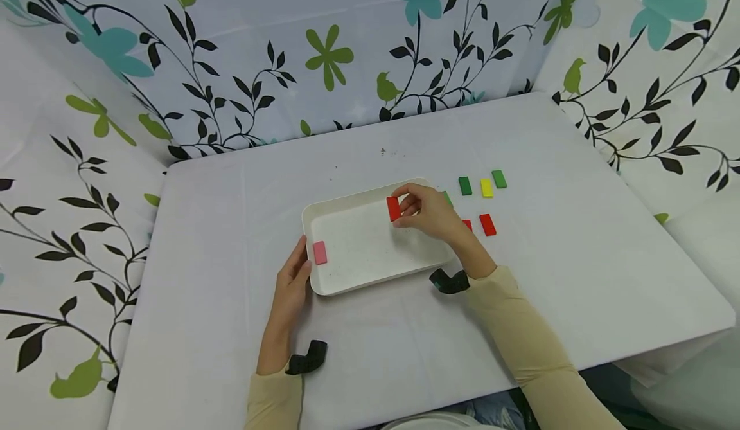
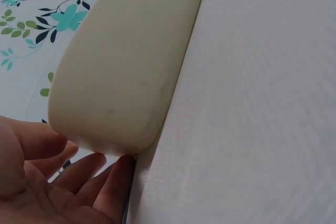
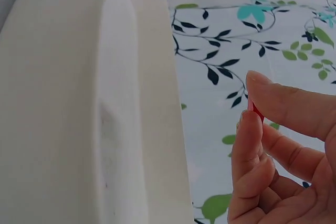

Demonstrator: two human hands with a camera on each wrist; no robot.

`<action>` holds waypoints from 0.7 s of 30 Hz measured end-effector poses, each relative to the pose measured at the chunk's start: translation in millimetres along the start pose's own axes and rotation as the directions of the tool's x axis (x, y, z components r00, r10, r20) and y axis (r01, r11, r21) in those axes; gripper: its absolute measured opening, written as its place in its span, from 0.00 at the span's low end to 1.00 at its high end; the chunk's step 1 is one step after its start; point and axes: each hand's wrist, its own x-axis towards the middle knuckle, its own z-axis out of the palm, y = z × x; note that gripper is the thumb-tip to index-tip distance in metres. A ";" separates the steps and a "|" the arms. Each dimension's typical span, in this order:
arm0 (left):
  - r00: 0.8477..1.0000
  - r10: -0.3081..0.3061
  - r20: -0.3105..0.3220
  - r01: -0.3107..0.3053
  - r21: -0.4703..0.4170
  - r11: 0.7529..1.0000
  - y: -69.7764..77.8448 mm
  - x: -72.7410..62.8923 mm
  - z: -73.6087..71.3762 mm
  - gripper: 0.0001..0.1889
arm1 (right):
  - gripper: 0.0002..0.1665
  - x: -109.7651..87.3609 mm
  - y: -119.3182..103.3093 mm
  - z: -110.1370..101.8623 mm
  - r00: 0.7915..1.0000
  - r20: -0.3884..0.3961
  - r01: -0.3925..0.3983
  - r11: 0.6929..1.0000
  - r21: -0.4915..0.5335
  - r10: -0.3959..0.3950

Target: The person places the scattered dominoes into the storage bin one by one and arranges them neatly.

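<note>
My right hand [image 1: 426, 210] pinches a red rectangular block [image 1: 393, 209] between thumb and fingertips, over the right part of the white tray [image 1: 347, 283]. In the right wrist view only a thin red edge of the block [image 3: 257, 111] shows between the fingertips. My left hand [image 1: 293, 283] holds the tray at its left end. In the left wrist view its fingertips lie against the tray's outer wall [image 2: 121, 77], low by the table. A pink block [image 1: 320, 252] lies inside the tray near that end.
Right of the tray lie a dark green block [image 1: 465, 186], a yellow block [image 1: 487, 188], a lighter green block [image 1: 499, 179] and a red block [image 1: 488, 225]. The right hand and forearm partly hide another green block [image 1: 446, 196] and another red one [image 1: 467, 225]. Leaf-patterned cloth [image 1: 243, 51] surrounds the white table [image 1: 578, 256].
</note>
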 end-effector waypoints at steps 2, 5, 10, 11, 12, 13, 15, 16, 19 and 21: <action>1.000 0.003 0.001 -0.003 -0.002 1.000 -0.1 -0.1 -0.7 0.29 | 0.28 2.9 -3.9 9.8 1.000 0.005 0.000 1.000 0.007 0.000; 1.000 0.006 0.008 -0.006 -0.004 1.000 0.0 -0.2 -1.6 0.29 | 0.28 7.6 -8.9 24.5 1.000 0.016 -0.016 1.000 0.004 0.016; 1.000 0.008 0.013 -0.008 -0.004 1.000 0.3 0.4 -2.9 0.29 | 0.29 15.0 -17.0 47.6 0.998 0.046 -0.051 0.999 0.005 0.051; 1.000 0.008 0.013 -0.008 -0.003 1.000 0.2 0.5 -3.1 0.29 | 0.29 16.5 -18.4 52.1 0.997 0.053 -0.052 0.999 0.007 0.051; 1.000 0.007 0.010 -0.007 0.000 1.000 0.1 0.7 -3.2 0.29 | 0.29 17.8 -19.8 56.7 0.997 0.060 -0.050 0.999 0.008 0.050; 1.000 0.008 0.010 -0.008 0.000 1.000 -0.1 1.0 -3.3 0.29 | 0.29 19.3 -20.9 61.3 0.997 0.066 -0.044 0.999 0.008 0.044; 1.000 0.006 0.007 -0.006 0.000 1.000 -0.4 1.4 -3.3 0.29 | 0.29 22.2 -22.5 70.6 0.997 0.074 -0.033 0.999 0.003 0.032; 1.000 0.005 0.006 -0.005 0.000 1.000 -0.5 1.6 -3.3 0.29 | 0.29 23.4 -23.6 74.8 0.997 0.077 -0.030 1.000 0.004 0.030; 1.000 0.003 0.006 -0.003 -0.006 1.000 -0.6 1.7 -3.0 0.29 | 0.29 27.2 -24.9 87.8 0.996 0.087 -0.028 1.000 -0.012 0.029; 1.000 0.002 0.007 -0.002 -0.007 1.000 -0.3 1.6 -2.7 0.29 | 0.29 29.4 -24.9 95.8 0.995 0.097 -0.034 0.999 -0.027 0.036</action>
